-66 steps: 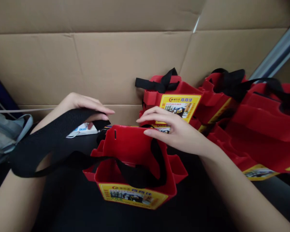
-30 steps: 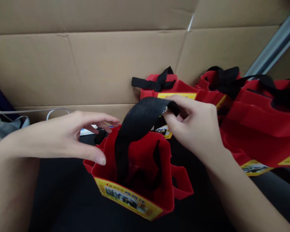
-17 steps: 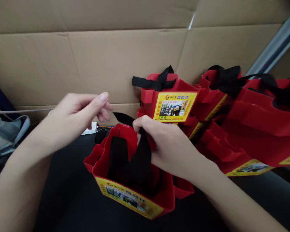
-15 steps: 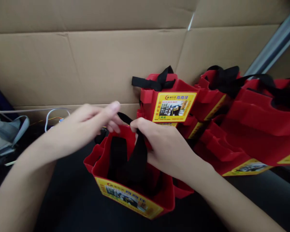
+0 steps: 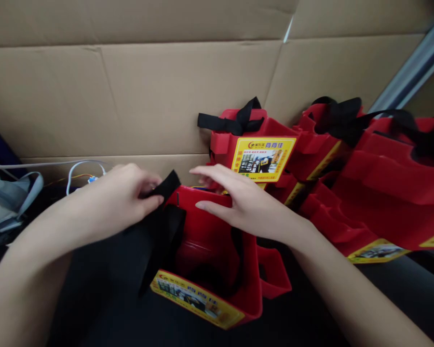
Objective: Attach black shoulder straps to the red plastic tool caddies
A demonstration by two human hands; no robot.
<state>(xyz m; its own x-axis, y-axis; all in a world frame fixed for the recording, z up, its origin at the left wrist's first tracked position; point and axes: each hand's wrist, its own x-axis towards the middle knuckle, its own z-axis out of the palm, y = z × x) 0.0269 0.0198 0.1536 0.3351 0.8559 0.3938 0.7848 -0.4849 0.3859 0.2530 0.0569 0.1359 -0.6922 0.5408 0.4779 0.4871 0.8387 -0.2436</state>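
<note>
In front of me a red plastic tool box (image 5: 202, 207) with a yellow label (image 5: 198, 299) sits on a dark surface. My left hand (image 5: 137, 193) is closed on a black strap (image 5: 169, 185) at the box's back left corner. The strap hangs down over the left side of the box and covers part of it. My right hand (image 5: 235, 200) is at the back rim, thumb and fingers apart, with nothing held between them. Whether it touches the rim I cannot tell. A narrow slot shows in the back wall between the hands.
Behind to the right, red boxes with black straps (image 5: 253, 144) are stacked, more of them (image 5: 383, 178) reaching the right edge. A cardboard wall (image 5: 148, 96) closes off the back. At left lie a grey bag (image 5: 3, 207) and thin cables (image 5: 72, 176).
The strap has passed from my right hand to my left and now lies over the box's left side. My right hand has let go and opened.
</note>
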